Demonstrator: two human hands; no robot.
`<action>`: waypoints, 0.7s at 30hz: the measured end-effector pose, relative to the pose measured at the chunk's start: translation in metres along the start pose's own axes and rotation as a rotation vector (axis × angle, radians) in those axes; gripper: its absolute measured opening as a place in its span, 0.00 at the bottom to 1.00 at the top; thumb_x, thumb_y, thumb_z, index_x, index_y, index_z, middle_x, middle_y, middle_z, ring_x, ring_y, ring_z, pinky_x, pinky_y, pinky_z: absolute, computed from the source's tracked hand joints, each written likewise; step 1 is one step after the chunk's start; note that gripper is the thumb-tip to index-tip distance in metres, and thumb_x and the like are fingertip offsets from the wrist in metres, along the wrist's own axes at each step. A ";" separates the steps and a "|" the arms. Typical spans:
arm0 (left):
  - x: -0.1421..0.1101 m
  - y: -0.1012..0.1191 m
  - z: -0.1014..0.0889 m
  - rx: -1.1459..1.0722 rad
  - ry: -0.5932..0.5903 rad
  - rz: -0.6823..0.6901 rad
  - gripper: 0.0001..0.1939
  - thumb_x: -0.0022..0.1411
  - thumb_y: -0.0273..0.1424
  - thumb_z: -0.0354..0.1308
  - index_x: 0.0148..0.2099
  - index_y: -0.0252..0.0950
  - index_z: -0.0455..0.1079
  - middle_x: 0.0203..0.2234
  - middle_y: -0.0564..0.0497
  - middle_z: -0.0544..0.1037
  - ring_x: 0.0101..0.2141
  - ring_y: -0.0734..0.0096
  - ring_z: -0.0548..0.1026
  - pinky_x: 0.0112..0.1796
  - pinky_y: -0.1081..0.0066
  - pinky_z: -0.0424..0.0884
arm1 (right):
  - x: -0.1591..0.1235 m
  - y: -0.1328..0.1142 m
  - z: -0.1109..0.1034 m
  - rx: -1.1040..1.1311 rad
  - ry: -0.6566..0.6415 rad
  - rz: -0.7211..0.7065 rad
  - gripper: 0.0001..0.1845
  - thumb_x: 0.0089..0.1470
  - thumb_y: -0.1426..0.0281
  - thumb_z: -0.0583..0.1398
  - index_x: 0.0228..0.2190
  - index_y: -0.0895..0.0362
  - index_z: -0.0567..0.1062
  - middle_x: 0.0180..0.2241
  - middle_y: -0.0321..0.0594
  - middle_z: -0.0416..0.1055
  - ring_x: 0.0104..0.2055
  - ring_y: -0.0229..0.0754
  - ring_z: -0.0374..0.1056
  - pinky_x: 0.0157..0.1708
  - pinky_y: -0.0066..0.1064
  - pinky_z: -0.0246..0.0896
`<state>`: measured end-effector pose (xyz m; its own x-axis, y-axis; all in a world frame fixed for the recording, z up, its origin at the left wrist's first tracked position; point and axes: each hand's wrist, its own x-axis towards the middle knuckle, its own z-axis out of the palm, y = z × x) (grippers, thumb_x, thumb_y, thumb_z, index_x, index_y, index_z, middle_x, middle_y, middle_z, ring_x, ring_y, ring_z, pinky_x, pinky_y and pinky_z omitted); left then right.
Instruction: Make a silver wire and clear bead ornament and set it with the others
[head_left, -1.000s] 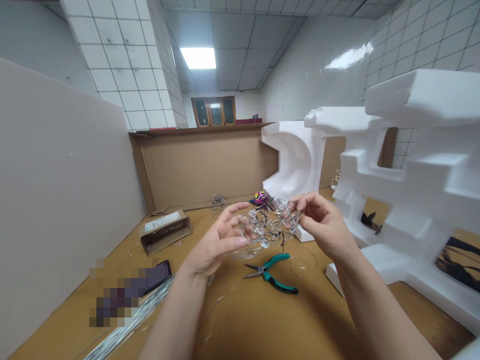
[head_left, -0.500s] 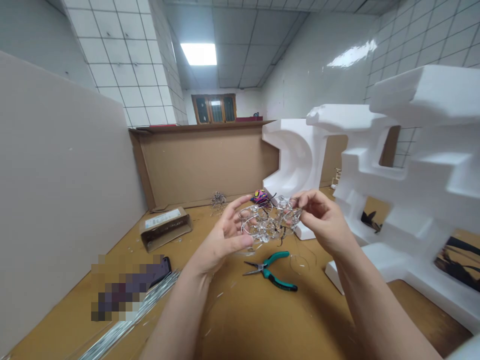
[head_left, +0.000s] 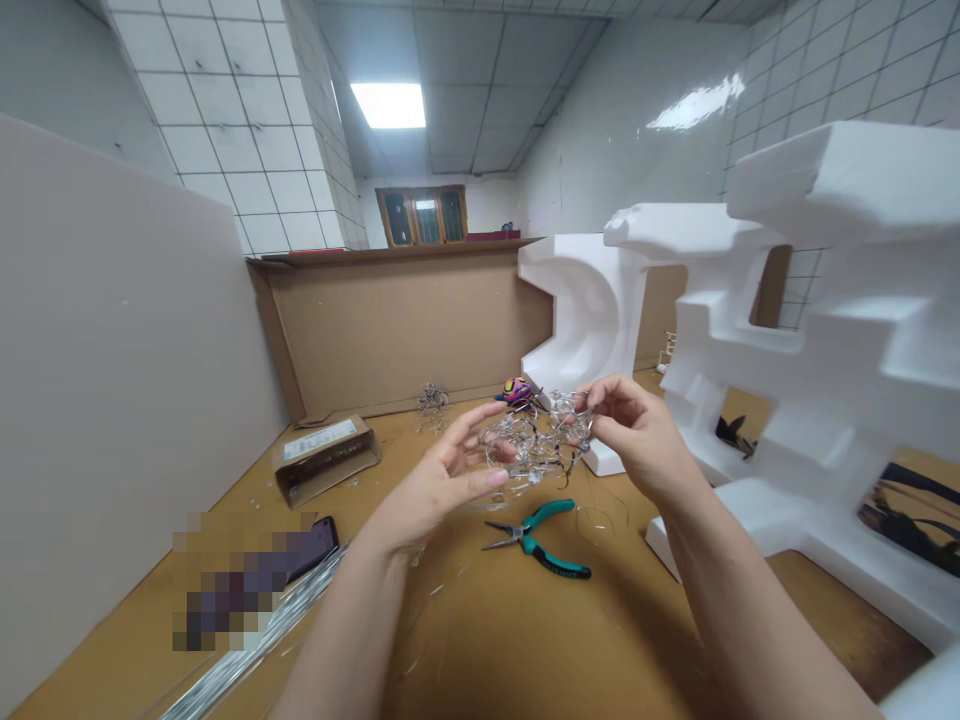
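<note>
A tangled piece of silver wire loops with clear beads (head_left: pixel 536 440) is held up above the table, dark strands sticking out of it. My right hand (head_left: pixel 630 425) pinches its right end between thumb and fingers. Around its left side curves my left hand (head_left: pixel 457 468), thumb at the lower edge, fingertips partly among the loops. Just below lie long-nose pliers (head_left: pixel 551 545) with teal handles, jaws apart and pointing left. A thin loose wire (head_left: pixel 600 525) curls on the table right of them.
Left stand an open small cardboard box (head_left: pixel 326 462), a phone (head_left: pixel 313 548) and a bundle of straight silver wires (head_left: pixel 262 640). Another wire tangle (head_left: pixel 433 398) and a colourful ball-like object (head_left: pixel 517 391) lie at the back. White foam packaging (head_left: pixel 810 400) rises on the right.
The beaded wire piece tilts and turns slightly between my hands, which keep nearly the same places. The whole view shifts a little; the pliers stay on the table.
</note>
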<state>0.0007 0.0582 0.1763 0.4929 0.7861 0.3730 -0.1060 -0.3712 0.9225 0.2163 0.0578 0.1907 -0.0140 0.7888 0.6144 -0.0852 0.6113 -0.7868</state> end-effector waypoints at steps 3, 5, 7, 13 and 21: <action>-0.003 0.003 0.001 0.003 -0.017 -0.046 0.24 0.56 0.31 0.57 0.54 0.49 0.56 0.44 0.48 0.65 0.42 0.65 0.68 0.43 0.60 0.66 | 0.000 0.000 0.001 0.009 0.008 0.016 0.08 0.39 0.78 0.57 0.24 0.55 0.63 0.29 0.35 0.66 0.28 0.35 0.63 0.26 0.29 0.61; -0.004 0.004 0.000 -0.007 -0.032 -0.066 0.23 0.57 0.32 0.55 0.54 0.50 0.54 0.46 0.47 0.63 0.41 0.64 0.69 0.39 0.60 0.69 | 0.000 0.000 0.002 0.012 0.009 0.020 0.08 0.38 0.78 0.57 0.24 0.55 0.64 0.29 0.34 0.66 0.28 0.35 0.63 0.26 0.29 0.61; -0.004 0.003 -0.002 -0.030 -0.053 -0.042 0.24 0.57 0.32 0.56 0.54 0.50 0.53 0.47 0.46 0.61 0.43 0.61 0.68 0.36 0.61 0.71 | -0.001 0.000 0.002 0.012 0.020 0.015 0.08 0.38 0.78 0.57 0.24 0.55 0.64 0.29 0.34 0.66 0.29 0.35 0.63 0.26 0.29 0.61; -0.001 -0.001 -0.004 0.080 0.014 0.052 0.28 0.50 0.29 0.62 0.51 0.48 0.56 0.52 0.49 0.58 0.50 0.61 0.61 0.46 0.61 0.66 | -0.001 0.003 0.001 0.016 0.039 0.003 0.09 0.39 0.79 0.57 0.25 0.55 0.64 0.31 0.36 0.66 0.31 0.36 0.64 0.28 0.29 0.61; 0.001 -0.002 0.012 0.284 0.174 0.279 0.29 0.52 0.27 0.59 0.55 0.48 0.55 0.57 0.49 0.54 0.52 0.61 0.59 0.50 0.59 0.61 | 0.001 0.010 0.000 0.121 0.061 0.049 0.09 0.39 0.78 0.56 0.26 0.55 0.64 0.31 0.36 0.66 0.32 0.37 0.64 0.26 0.27 0.60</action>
<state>0.0117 0.0543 0.1738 0.3233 0.6993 0.6375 0.0399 -0.6832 0.7292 0.2157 0.0644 0.1835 0.0394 0.8223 0.5676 -0.2051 0.5626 -0.8009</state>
